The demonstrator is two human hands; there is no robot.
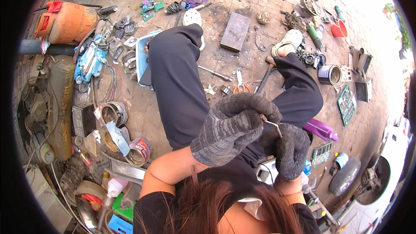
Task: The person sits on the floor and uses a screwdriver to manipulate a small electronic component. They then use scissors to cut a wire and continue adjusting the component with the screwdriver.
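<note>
My left hand, in a grey knit glove, is closed near my lap, its fingertips pinching one end of a small bent silver piece, like a thin rod or wire, with a brownish tip. My right hand, in a similar glove, sits lower and to the right, closed round the other end of that piece. Beyond my hands on the paving lie orange-handled pliers, a screwdriver and a hammer between my legs.
A metal block stands ahead. An orange gas cylinder, a blue bin and several open cans are at left. A circuit board, a red bucket, a purple bottle and a wheel are at right.
</note>
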